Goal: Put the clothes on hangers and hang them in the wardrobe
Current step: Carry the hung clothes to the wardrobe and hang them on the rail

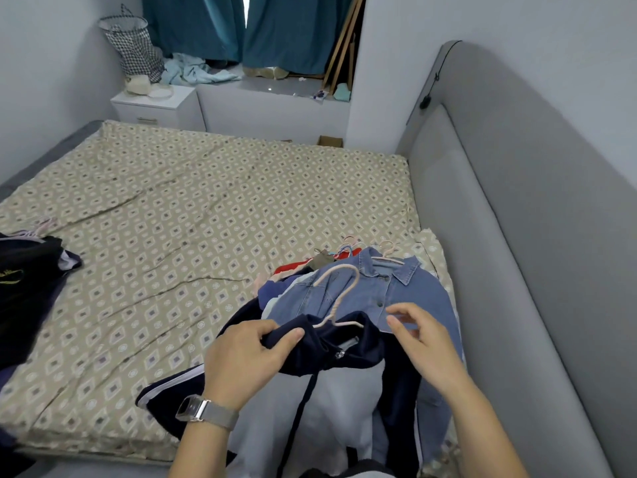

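Note:
A navy jacket (348,353) with a pale grey lining lies on top of a clothes pile at the bed's near right. A pink hanger (336,293) sticks up out of its collar. My left hand (248,357), with a watch on the wrist, pinches the collar's left side. Just right of the collar hovers my right hand (424,343), fingers loosely spread over the fabric, holding nothing that I can make out. Under the navy jacket lies a denim jacket (406,291) on its own pink hanger (387,251), with more hung clothes beneath. The wardrobe is out of view.
The patterned bed sheet (193,215) spreads ahead. Dark clothes (27,281) and pink hangers lie at the left edge. A grey padded headboard (517,270) runs along the right. Behind the bed stand a white nightstand (158,106), a laundry basket (132,46) and teal curtains (248,29).

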`<state>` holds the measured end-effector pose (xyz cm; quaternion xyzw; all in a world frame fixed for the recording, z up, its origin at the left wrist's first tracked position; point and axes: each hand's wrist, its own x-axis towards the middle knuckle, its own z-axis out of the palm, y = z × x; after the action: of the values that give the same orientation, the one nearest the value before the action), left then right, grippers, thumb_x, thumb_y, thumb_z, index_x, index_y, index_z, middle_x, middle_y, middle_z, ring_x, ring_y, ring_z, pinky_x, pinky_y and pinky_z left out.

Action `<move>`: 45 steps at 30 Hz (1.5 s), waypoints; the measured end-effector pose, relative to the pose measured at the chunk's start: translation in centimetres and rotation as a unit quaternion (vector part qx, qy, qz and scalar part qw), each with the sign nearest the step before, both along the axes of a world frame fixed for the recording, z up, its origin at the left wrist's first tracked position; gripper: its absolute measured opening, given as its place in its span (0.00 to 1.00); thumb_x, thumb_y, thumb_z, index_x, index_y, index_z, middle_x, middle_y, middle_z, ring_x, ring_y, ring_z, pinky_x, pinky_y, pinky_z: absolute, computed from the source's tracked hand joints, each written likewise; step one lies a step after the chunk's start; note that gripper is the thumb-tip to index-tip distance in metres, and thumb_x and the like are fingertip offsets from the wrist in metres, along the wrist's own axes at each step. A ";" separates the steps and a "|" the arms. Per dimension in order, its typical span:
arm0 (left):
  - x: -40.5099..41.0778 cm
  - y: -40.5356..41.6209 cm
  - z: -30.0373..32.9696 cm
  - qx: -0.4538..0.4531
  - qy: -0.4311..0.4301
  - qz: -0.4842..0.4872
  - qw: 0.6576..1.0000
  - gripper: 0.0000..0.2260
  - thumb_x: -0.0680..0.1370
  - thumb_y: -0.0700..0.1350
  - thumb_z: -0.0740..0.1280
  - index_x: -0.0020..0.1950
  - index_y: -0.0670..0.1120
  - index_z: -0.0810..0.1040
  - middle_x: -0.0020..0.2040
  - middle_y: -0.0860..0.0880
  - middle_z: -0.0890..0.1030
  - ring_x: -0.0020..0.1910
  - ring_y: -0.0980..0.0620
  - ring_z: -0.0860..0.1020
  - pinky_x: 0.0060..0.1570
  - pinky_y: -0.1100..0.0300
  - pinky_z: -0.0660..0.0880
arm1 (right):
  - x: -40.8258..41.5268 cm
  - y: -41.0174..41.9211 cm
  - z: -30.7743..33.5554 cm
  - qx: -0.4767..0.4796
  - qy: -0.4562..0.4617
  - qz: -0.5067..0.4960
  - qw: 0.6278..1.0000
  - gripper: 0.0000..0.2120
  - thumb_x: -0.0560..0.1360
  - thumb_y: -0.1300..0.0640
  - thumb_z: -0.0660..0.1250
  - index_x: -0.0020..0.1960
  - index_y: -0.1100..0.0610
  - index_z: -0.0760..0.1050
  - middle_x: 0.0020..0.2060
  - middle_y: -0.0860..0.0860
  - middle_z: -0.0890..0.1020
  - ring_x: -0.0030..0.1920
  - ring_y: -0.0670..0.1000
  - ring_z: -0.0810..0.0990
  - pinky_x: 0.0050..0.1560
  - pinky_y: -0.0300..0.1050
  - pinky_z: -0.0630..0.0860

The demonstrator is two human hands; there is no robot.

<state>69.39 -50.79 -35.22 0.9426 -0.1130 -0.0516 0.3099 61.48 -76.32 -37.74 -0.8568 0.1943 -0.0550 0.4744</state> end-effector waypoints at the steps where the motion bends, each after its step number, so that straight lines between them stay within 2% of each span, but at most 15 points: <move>1: 0.1 -0.5 0.2 0.010 -0.001 0.013 1.000 0.23 0.71 0.66 0.63 0.33 0.47 0.76 0.29 0.53 0.76 0.30 0.56 0.74 0.28 0.62 0.65 | 0.1 -1.4 -0.6 0.010 0.011 -0.013 1.000 0.05 0.79 0.56 0.65 0.54 0.51 0.78 0.52 0.42 0.80 0.54 0.36 0.76 0.48 0.24 0.70; 4: 0.6 -2.1 0.6 0.026 -0.004 0.053 0.998 0.24 0.68 0.68 0.64 0.32 0.47 0.76 0.27 0.52 0.76 0.29 0.56 0.75 0.30 0.60 0.67 | 0.6 -5.8 -2.7 0.005 0.053 -0.033 0.998 0.05 0.79 0.58 0.65 0.54 0.54 0.78 0.52 0.45 0.81 0.54 0.41 0.77 0.48 0.24 0.70; 8: 1.3 -4.6 0.8 0.040 -0.015 0.091 0.995 0.26 0.65 0.72 0.63 0.32 0.48 0.77 0.27 0.52 0.76 0.30 0.56 0.75 0.30 0.59 0.67 | 2.6 -11.2 -5.4 0.018 0.088 -0.050 0.995 0.06 0.80 0.56 0.63 0.53 0.56 0.77 0.52 0.49 0.81 0.56 0.48 0.78 0.54 0.36 0.69; 14: 3.3 -9.2 0.3 0.087 0.001 0.145 0.986 0.26 0.66 0.71 0.64 0.32 0.48 0.78 0.27 0.51 0.77 0.31 0.56 0.76 0.34 0.59 0.71 | 7.7 -17.2 -9.8 0.002 0.169 -0.024 0.985 0.18 0.82 0.49 0.58 0.61 0.61 0.75 0.59 0.55 0.79 0.63 0.54 0.75 0.54 0.38 0.64; 17: 4.6 -11.0 -0.4 0.117 0.001 0.145 0.983 0.27 0.66 0.72 0.63 0.31 0.47 0.76 0.26 0.51 0.76 0.31 0.56 0.76 0.30 0.60 0.66 | 10.7 -19.6 -11.9 -0.003 0.201 0.000 0.980 0.18 0.82 0.49 0.60 0.62 0.63 0.74 0.60 0.57 0.79 0.62 0.55 0.75 0.53 0.38 0.64; 20: 5.8 -12.4 -1.0 0.133 0.007 0.141 0.981 0.27 0.66 0.72 0.63 0.29 0.48 0.74 0.25 0.51 0.75 0.30 0.56 0.75 0.29 0.60 0.63 | 13.7 -21.9 -14.4 -0.016 0.224 0.026 0.974 0.20 0.80 0.50 0.64 0.63 0.64 0.73 0.61 0.58 0.78 0.62 0.57 0.76 0.58 0.43 0.68; 24: 7.6 -13.8 -2.2 0.159 0.017 0.131 0.978 0.33 0.62 0.78 0.56 0.32 0.47 0.75 0.27 0.51 0.76 0.32 0.55 0.76 0.31 0.59 0.68 | 17.0 -25.0 -18.0 -0.099 0.249 0.062 0.961 0.22 0.73 0.47 0.72 0.58 0.62 0.76 0.56 0.60 0.81 0.57 0.62 0.79 0.55 0.50 0.75; 26: 8.3 -14.2 -2.8 0.165 0.019 0.126 0.978 0.35 0.59 0.79 0.51 0.33 0.47 0.76 0.27 0.51 0.76 0.32 0.55 0.76 0.32 0.59 0.70 | 18.2 -26.1 -18.7 -0.137 0.255 0.076 0.954 0.25 0.71 0.47 0.74 0.61 0.61 0.76 0.56 0.62 0.81 0.56 0.65 0.78 0.54 0.53 0.75; 29: 8.7 -14.7 -3.6 0.175 0.020 0.119 0.977 0.36 0.59 0.79 0.51 0.33 0.47 0.76 0.26 0.51 0.75 0.30 0.55 0.75 0.30 0.59 0.68 | 19.7 -27.3 -19.4 -0.160 0.287 0.077 0.941 0.31 0.70 0.46 0.74 0.67 0.61 0.71 0.61 0.64 0.77 0.60 0.67 0.75 0.59 0.55 0.73; 36: 9.0 -14.5 -4.7 0.204 0.033 0.123 0.971 0.39 0.59 0.79 0.48 0.35 0.45 0.76 0.27 0.49 0.75 0.29 0.56 0.74 0.30 0.58 0.68 | 22.5 -28.5 -21.3 -0.146 0.326 0.091 0.930 0.29 0.75 0.52 0.70 0.71 0.64 0.67 0.64 0.67 0.74 0.64 0.67 0.73 0.60 0.54 0.71; 37: 9.1 -14.5 -4.8 0.208 0.035 0.123 0.970 0.39 0.59 0.79 0.48 0.35 0.45 0.76 0.27 0.49 0.75 0.29 0.56 0.74 0.30 0.58 0.68 | 22.7 -28.9 -22.3 -0.137 0.332 0.094 0.929 0.30 0.74 0.50 0.70 0.71 0.64 0.67 0.64 0.66 0.74 0.64 0.66 0.73 0.61 0.54 0.71; 40: 9.3 -14.4 -5.1 0.216 0.044 0.122 0.968 0.39 0.59 0.79 0.48 0.36 0.46 0.77 0.27 0.49 0.76 0.30 0.56 0.75 0.30 0.59 0.68 | 23.8 -31.9 -29.2 -0.136 0.366 0.083 0.917 0.44 0.64 0.31 0.63 0.72 0.57 0.67 0.67 0.62 0.74 0.63 0.65 0.75 0.61 0.55 0.74; 41: 9.4 -14.3 -5.2 0.213 0.048 0.122 0.968 0.39 0.59 0.79 0.48 0.36 0.46 0.77 0.27 0.49 0.76 0.29 0.55 0.75 0.30 0.58 0.68 | 24.0 -32.1 -30.1 -0.140 0.383 0.083 0.909 0.46 0.64 0.29 0.61 0.73 0.57 0.66 0.68 0.62 0.72 0.64 0.65 0.74 0.62 0.56 0.73; 43: 9.5 -14.2 -5.4 0.207 0.056 0.123 0.969 0.39 0.59 0.79 0.49 0.36 0.45 0.77 0.27 0.48 0.76 0.29 0.55 0.75 0.29 0.58 0.67 | 24.0 -30.5 -28.5 -0.146 0.379 0.083 0.910 0.40 0.71 0.36 0.66 0.75 0.58 0.63 0.69 0.63 0.71 0.66 0.66 0.72 0.65 0.56 0.71; 45: 9.6 -14.1 -5.5 0.209 0.060 0.128 0.968 0.39 0.58 0.80 0.49 0.36 0.45 0.78 0.27 0.49 0.76 0.29 0.55 0.75 0.29 0.60 0.66 | 24.1 -28.2 -25.0 -0.152 0.357 0.070 0.919 0.38 0.73 0.43 0.71 0.74 0.61 0.62 0.69 0.64 0.70 0.67 0.66 0.71 0.65 0.54 0.69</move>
<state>79.00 -64.85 -40.76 0.9882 0.0404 -0.0910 0.1167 85.53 -104.54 -62.71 -0.8926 0.2800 0.2589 0.2402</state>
